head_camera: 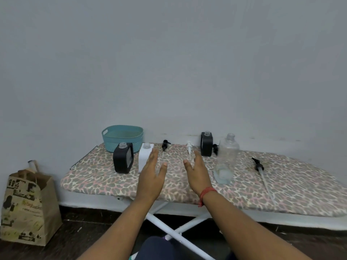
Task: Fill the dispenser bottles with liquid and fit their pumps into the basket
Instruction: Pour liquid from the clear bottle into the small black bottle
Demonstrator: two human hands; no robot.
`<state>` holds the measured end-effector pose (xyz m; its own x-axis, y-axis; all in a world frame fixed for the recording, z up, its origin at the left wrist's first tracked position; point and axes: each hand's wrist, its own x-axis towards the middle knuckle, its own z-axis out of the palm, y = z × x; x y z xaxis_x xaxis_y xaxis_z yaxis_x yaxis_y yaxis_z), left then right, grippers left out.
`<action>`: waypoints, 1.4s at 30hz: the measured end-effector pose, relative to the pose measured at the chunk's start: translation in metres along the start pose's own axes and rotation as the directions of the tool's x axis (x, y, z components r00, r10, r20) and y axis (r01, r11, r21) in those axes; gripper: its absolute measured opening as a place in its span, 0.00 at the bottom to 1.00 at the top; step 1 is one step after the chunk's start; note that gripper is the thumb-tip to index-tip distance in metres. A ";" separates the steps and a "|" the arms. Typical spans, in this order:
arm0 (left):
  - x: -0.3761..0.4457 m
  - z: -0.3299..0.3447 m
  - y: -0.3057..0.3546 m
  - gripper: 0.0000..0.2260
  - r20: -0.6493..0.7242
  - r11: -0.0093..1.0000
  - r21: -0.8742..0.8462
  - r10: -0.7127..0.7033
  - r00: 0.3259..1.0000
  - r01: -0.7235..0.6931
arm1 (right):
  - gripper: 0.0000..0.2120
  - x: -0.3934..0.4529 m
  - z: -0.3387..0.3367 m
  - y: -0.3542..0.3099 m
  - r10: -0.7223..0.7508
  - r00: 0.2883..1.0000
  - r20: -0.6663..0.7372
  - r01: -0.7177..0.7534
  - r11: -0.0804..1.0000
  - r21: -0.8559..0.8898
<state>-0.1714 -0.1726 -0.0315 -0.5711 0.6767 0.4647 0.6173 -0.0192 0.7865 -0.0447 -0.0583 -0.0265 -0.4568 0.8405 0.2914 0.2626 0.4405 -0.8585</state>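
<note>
Both hands hover over the ironing board [187,186] with fingers straight and palms facing each other, the left hand [152,177] and right hand [197,175] each with a released grip and holding nothing. At the far left of the board sits the teal basket [123,137], with a black bottle [123,158] and a white bottle [145,156] standing uncapped just in front of it, and a second black bottle [206,144] and a large clear bottle [226,158] upright to the right. A black pump [165,145] and a white pump [189,148] lie between the bottle groups, another black pump [260,168] lies far right, and a paper bag [26,207] stands on the floor.
</note>
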 end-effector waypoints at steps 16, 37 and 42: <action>0.055 0.097 0.016 0.25 0.215 0.914 -0.318 -0.190 0.958 0.253 | 0.31 0.050 -0.015 0.035 0.143 0.985 -0.095 -0.130 0.982 0.134; 0.179 0.218 -0.038 0.22 0.586 0.737 -0.487 -0.122 0.801 0.469 | 0.28 0.174 0.024 0.098 0.377 0.803 -0.461 -0.251 0.916 0.313; 0.179 0.218 -0.039 0.24 0.586 0.707 -0.516 -0.119 0.802 0.482 | 0.28 0.171 0.022 0.088 0.381 0.835 -0.396 -0.247 0.904 0.348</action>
<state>-0.1800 0.1093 -0.0680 -0.2144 0.9759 0.0406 -0.1182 -0.0672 0.9907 -0.1181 0.1173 -0.0615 0.0554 0.9950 0.0836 0.0541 0.0807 -0.9953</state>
